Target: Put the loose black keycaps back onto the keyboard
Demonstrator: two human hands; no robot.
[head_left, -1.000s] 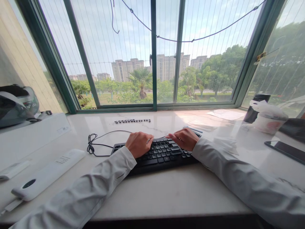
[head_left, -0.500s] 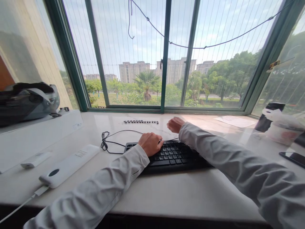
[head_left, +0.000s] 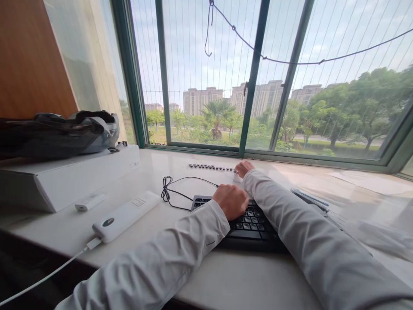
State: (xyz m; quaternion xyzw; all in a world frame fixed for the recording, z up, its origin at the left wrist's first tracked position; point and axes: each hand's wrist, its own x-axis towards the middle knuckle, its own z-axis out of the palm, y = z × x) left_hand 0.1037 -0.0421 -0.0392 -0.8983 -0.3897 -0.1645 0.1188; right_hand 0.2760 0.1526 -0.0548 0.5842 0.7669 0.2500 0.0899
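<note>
A black keyboard (head_left: pixel 254 234) lies on the white counter; several keys in its middle look pale, as if their caps are off. My left hand (head_left: pixel 231 201) is closed in a loose fist over the keyboard's upper middle, and its fingertips are hidden. Beyond the keyboard, a row of small black keycaps (head_left: pixel 209 167) runs along the counter below the window. My right hand (head_left: pixel 244 168) rests at the right end of that row with its fingers curled together. Whatever it pinches is too small or hidden to make out.
The keyboard's bundled black cable (head_left: pixel 166 189) lies to its left. Farther left are a white power bank (head_left: pixel 125 217) with a plugged cable, a small white device (head_left: pixel 90 201) and a white box (head_left: pixel 87 172) bearing a dark bag (head_left: pixel 64 135). Papers (head_left: pixel 371 181) lie at right.
The view has turned to the left, so everything appears farther right. My right hand has come to the right end of the keycap row. My left hand remains over the keyboard, more tightly curled.
</note>
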